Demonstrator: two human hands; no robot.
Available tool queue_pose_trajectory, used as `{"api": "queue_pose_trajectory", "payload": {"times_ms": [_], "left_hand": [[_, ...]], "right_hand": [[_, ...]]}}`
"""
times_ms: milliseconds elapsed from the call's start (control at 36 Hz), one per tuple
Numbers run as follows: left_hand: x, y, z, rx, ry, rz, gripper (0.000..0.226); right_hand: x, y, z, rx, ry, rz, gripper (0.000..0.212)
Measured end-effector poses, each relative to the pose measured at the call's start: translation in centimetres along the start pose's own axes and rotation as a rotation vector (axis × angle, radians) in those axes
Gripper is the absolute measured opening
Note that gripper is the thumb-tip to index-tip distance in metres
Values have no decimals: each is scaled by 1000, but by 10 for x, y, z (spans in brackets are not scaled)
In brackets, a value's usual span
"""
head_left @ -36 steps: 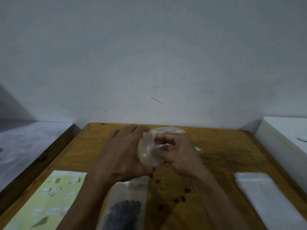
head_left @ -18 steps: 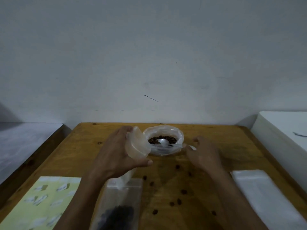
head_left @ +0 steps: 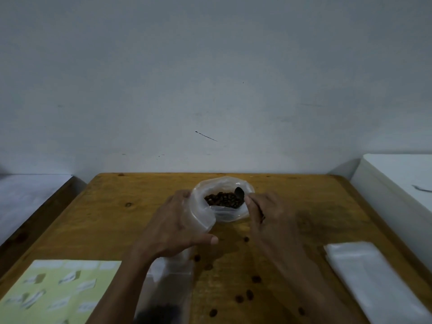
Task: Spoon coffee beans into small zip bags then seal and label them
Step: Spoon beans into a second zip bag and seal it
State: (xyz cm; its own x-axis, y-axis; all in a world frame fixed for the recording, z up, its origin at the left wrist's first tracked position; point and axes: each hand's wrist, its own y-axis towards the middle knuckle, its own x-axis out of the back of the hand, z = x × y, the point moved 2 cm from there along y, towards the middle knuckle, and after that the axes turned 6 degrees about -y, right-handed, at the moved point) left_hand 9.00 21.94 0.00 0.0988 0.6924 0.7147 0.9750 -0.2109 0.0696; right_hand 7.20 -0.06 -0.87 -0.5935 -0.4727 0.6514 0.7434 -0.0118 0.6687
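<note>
A clear plastic bag of coffee beans (head_left: 223, 199) stands open at the middle of the wooden table (head_left: 304, 202). My left hand (head_left: 174, 228) grips a small empty zip bag (head_left: 199, 218), held open beside the bean bag's left edge. My right hand (head_left: 268, 213) holds the handle of a spoon (head_left: 239, 192) whose bowl dips into the beans. A filled zip bag (head_left: 167, 298) with dark beans lies flat near the front edge, partly under my left forearm.
A yellow label sheet (head_left: 53, 293) lies at the front left. A stack of empty clear bags (head_left: 371, 279) sits at the front right. Several loose beans (head_left: 249, 294) are scattered on the table between them. A white box (head_left: 397, 181) stands at the right edge.
My right hand let go of the small bag, reached to the bean bag and took the spoon. My left hand carried the small bag toward the bean bag.
</note>
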Motion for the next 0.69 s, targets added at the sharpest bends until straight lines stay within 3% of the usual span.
{"api": "queue_pose_trajectory", "payload": {"times_ms": [56,139,306,361,500,694], "left_hand": [[-1,1,-1,3,-26,15,110],[-3,2,0,8,-37,18,113],[-4,3,2,3,-76,1,113],[-5,4,3,-2,-79,-13,113],[-6,4,3,-16,-69,-37,111],[-7,4,5,-6,-61,-74,111]], "right_hand": [[-7,-7,0,-2,-23,17,18],[-14,-13,-1,-173,96,20,19],[-23,-15,-3,-816,559,48,23],[-25,-15,-1,-942,688,31,21],[-18,-10,-6,-1021,804,-69,19],[4,5,-3,-958,859,-82,20]]}}
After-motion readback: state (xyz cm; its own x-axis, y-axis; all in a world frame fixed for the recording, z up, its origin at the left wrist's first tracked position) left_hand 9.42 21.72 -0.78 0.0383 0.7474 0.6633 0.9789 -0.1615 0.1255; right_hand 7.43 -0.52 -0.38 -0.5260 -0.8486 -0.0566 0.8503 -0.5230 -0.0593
